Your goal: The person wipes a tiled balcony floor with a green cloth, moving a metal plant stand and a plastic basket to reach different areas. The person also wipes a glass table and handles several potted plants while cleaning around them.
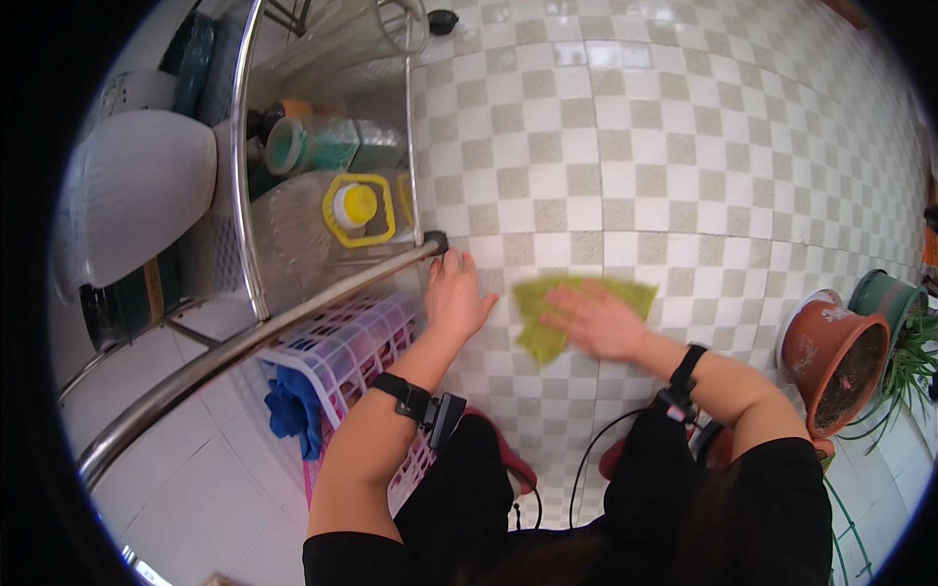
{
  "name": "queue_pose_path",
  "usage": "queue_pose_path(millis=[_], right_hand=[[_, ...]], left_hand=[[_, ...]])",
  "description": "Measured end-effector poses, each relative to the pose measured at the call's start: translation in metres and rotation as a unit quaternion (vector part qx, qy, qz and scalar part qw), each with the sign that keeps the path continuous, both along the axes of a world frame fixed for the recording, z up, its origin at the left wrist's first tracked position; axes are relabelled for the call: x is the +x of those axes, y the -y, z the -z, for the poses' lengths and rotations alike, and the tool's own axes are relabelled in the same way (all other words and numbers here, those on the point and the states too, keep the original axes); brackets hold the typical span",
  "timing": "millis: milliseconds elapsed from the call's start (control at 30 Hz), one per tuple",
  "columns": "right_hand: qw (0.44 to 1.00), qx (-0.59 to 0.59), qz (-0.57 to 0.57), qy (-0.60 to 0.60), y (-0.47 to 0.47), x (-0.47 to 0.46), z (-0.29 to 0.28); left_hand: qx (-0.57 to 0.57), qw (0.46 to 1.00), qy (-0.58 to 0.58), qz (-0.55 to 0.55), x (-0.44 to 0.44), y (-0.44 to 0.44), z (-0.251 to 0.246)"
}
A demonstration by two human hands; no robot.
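Note:
My right hand [597,319] is pressed flat on a yellow-green cloth [538,340] spread on the checkered tile floor [524,150]. Both the hand and the cloth look slightly blurred. One corner of the cloth points toward me, and another reaches past my wrist on the right. My left hand [454,297] holds nothing, its thumb held apart from the fingers. Its fingertips are beside the black end cap [436,243] of a metal rack's leg; whether they touch it or the floor I cannot tell.
The metal rack [330,297] at left holds a large clear bottle with a yellow cap [359,205] and a green-tinted plastic jar [315,146]. Below it stands a lilac plastic basket [352,359] with a blue cloth [293,410]. A terracotta flowerpot [828,351] stands at right.

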State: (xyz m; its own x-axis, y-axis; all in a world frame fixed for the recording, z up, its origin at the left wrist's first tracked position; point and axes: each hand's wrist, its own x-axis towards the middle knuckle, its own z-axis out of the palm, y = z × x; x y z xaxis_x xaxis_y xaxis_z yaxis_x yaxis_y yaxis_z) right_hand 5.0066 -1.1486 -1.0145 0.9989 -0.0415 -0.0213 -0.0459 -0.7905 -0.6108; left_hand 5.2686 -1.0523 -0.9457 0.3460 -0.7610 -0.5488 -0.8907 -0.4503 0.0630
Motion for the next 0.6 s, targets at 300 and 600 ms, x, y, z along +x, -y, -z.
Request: queue_pose_path(millis=[300, 600], right_hand=[[0.854, -0.263, 0.449, 0.010, 0.177, 0.111, 0.020], [0.998, -0.065, 0.015, -0.001, -0.032, 0.121, 0.014]], left_hand=[[0.008, 0.936, -0.329, -0.122, 0.030, -0.017, -0.162], [-0.190, 0.979, -0.001, -0.069, 0.069, -0.103, -0.241]])
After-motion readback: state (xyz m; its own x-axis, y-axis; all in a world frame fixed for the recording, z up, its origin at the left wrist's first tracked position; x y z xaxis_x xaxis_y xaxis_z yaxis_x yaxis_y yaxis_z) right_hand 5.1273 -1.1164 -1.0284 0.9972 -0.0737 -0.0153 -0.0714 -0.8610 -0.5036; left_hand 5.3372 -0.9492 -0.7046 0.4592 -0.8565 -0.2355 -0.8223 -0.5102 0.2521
